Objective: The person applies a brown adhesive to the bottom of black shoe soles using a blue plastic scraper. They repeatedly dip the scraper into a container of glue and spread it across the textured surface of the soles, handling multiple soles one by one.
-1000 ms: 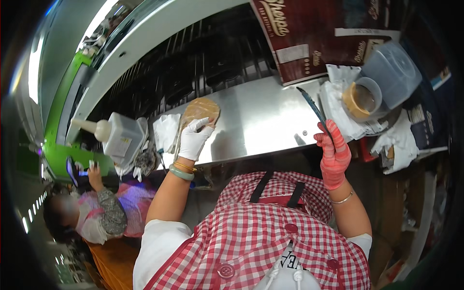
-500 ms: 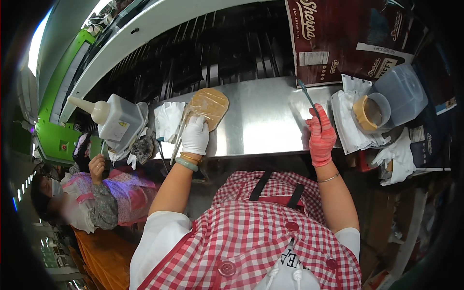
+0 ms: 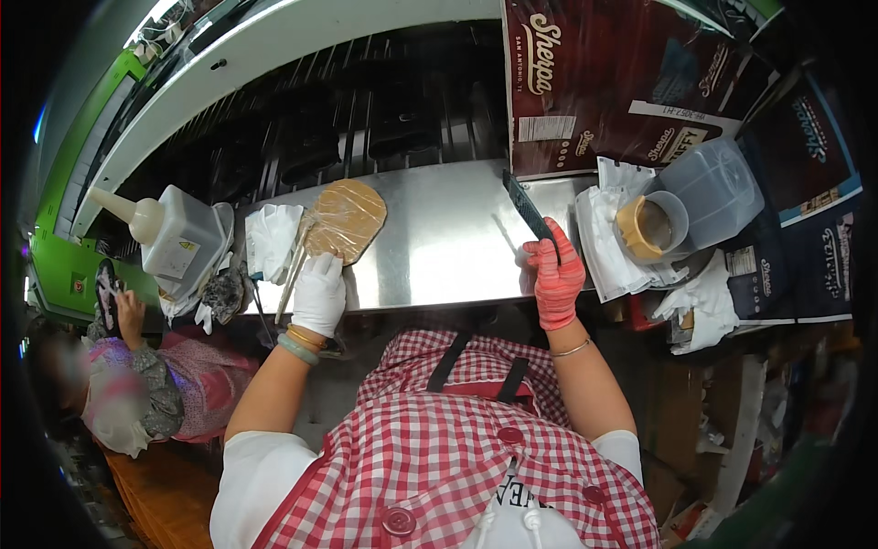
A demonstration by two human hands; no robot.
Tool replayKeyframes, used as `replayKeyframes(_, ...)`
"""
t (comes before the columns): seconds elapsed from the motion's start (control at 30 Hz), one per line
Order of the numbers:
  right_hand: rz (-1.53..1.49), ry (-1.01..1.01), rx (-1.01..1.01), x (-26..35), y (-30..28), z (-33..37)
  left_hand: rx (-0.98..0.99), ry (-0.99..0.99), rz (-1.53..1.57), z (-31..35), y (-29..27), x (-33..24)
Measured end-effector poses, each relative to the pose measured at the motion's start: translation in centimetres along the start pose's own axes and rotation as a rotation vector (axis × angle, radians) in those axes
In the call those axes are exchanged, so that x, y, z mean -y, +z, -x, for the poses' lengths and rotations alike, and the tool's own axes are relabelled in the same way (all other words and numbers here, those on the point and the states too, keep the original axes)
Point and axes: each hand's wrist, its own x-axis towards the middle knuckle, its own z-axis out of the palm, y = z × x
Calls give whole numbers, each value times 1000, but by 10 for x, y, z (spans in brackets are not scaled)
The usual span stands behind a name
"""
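Note:
My left hand point(image 3: 319, 291), in a white glove, lies at the near edge of a tan round pad point(image 3: 352, 217) covered with clear film. Its fingers look curled in, and what they hold, if anything, is hidden. Beside it, thin sticks point(image 3: 293, 273) lean along the pad's left side. A red striped glove covers my right hand point(image 3: 558, 284), raised over the right part of the steel tabletop point(image 3: 439, 242). Pinched in its fingers is a dark flat strip point(image 3: 525, 206), tilted up to the left, its broad face showing.
At the left stand a white squeeze bottle point(image 3: 178, 240) with a long nozzle and folded white cloth point(image 3: 273, 240). Beyond the tabletop runs a rack with dark pieces point(image 3: 402, 119). Cardboard point(image 3: 585, 82), a clear tub point(image 3: 718, 188) and a cup point(image 3: 666, 224) are right. A co-worker point(image 3: 174, 384) holds a dark sole-shaped piece.
The whole view has shifted, moving things leftward in the picture. The dark strip in my right hand has turned from edge-on to show its broad face. My left hand stays by the pad.

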Motion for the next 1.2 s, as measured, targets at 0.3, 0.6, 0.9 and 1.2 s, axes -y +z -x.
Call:
replayKeyframes(0.3, -838, 586, -8, 65, 38, 5, -176, -109, 247, 16, 15, 8)
replayKeyframes(0.6, -750, 707, 242, 73, 77, 14, -296, -152, 459, 18, 18, -2)
replayKeyframes(0.9, 140, 271, 581, 62, 145, -9, -354, -242, 408, 13, 6, 9)
replayKeyframes(1.2, 845, -339, 586, 21, 228, -16, -115, -359, 391, 3, 3, 21)
